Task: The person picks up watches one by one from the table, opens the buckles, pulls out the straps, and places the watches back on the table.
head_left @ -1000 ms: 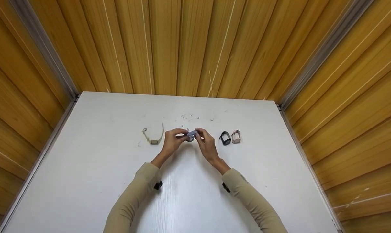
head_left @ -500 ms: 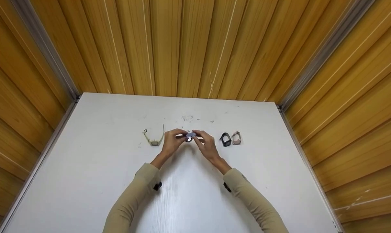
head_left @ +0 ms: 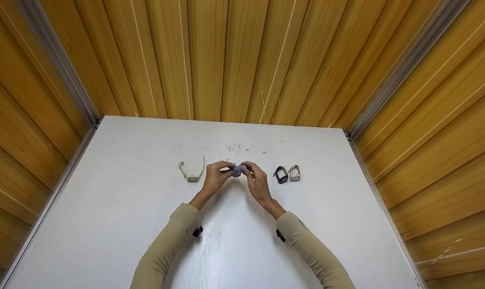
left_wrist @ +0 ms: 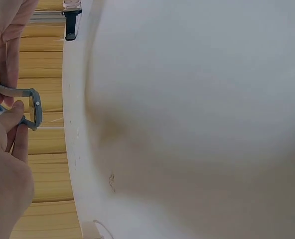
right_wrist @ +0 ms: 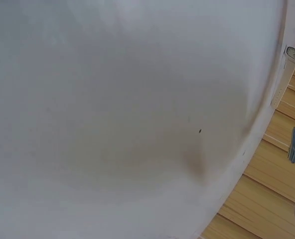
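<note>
Between my two hands is a blue-grey wristwatch (head_left: 238,170), its strap bent round into a loop. My left hand (head_left: 216,174) pinches it from the left, and my right hand (head_left: 257,180) pinches the other side with thumb and fingers. From the left wrist, the watch (left_wrist: 35,109) shows its squarish case and strap, with left fingers (left_wrist: 10,117) on the strap's lower side. In the right wrist view only part of the watch (right_wrist: 294,147) appears at the edge. Fingers hide much of the strap ends.
A pale green watch (head_left: 192,179) lies unfastened on the white table (head_left: 118,200), left of my hands. A black watch (head_left: 282,175) and a pink watch (head_left: 294,173), both looped, lie side by side to the right. Wood-look panels (head_left: 242,60) stand behind the table.
The blue-grey watch has turned slightly between my fingers, and its bright glint has gone. Both hands stay in nearly the same place; the other watches lie where they were.
</note>
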A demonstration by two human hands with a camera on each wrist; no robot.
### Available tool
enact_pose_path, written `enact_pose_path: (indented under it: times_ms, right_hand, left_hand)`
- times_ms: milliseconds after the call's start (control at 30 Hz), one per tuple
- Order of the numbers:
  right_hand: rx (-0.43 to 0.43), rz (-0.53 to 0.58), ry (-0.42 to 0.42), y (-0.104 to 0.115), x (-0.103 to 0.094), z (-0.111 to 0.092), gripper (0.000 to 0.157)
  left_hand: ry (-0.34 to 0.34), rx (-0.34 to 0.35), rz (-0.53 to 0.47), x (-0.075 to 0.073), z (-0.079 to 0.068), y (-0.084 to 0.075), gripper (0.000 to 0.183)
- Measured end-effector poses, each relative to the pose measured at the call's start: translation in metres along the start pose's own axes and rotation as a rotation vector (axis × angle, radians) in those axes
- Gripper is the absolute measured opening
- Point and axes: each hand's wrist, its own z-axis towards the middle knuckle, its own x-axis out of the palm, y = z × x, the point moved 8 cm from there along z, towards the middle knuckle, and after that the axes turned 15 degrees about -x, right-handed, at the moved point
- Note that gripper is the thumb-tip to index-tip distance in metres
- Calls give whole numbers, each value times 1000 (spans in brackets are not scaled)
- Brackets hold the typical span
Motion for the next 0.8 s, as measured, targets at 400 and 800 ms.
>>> enact_pose_path:
  times_ms: [400,800]
  right_hand:
    - [44,77,-60,-5,-2,-3,19]
    - [23,63,-73,-5,-3,-1,21]
  left_hand:
    - [10,6,-50,3,1,-1,16]
    - [-9,-21,-75,-2,2,-5,16]
